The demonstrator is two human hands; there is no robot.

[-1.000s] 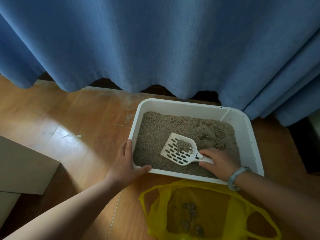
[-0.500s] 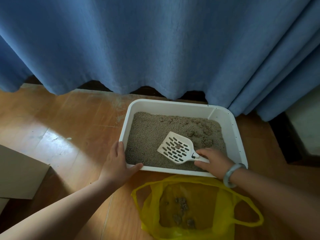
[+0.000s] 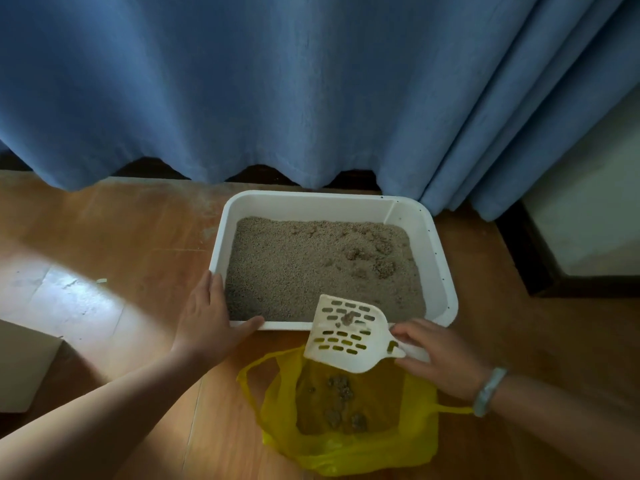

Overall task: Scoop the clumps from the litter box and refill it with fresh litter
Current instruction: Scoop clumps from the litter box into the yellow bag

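A white litter box [image 3: 440,258] full of grey-brown litter sits on the wooden floor. Several darker clumps [image 3: 370,261] lie in its right half. My left hand [image 3: 207,320] grips the box's near-left corner, thumb along the front rim. My right hand [image 3: 436,355] holds the handle of a white slotted scoop [image 3: 349,337]. The scoop hangs over the box's front rim and above an open yellow plastic bag [image 3: 346,445]. One small clump [image 3: 347,317] rests on the scoop. More clumps [image 3: 341,384] lie inside the bag.
A blue curtain [image 3: 277,91] hangs right behind the box. A piece of cardboard [image 3: 24,365] lies on the floor at the left edge. A pale wall with a dark skirting [image 3: 588,216] stands at the right.
My right hand has lifted the scoop out of the litter and drawn it back over the front rim, above the yellow bag. My left hand has kept its hold on the corner.
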